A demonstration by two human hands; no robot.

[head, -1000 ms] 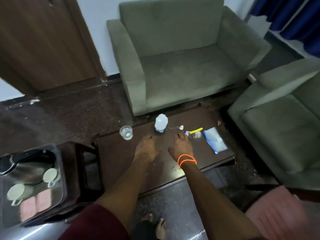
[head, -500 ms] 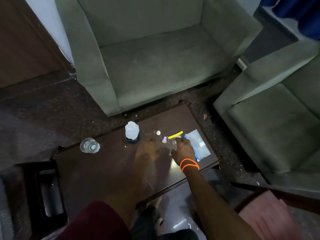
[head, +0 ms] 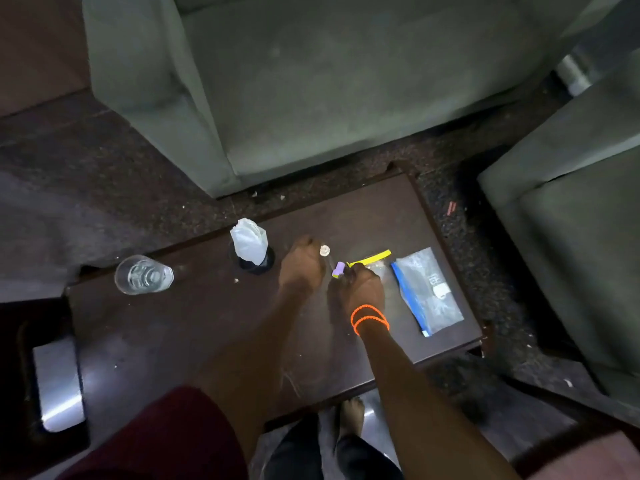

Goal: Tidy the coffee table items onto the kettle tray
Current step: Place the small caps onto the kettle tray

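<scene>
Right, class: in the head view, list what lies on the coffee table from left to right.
Drinking glass → tissue holder → left hand → right hand → clear zip bag.

A grey-green armchair [head: 311,81] fills the top of the view, its seat facing the near side. A second armchair [head: 571,209] of the same cloth stands at the right edge, set at a right angle to the first. The floor [head: 104,174] between them is dark and speckled, strewn with pale crumbs. A small red scrap [head: 451,208] lies on it near the second chair. A bare foot [head: 351,419] shows at the bottom
</scene>
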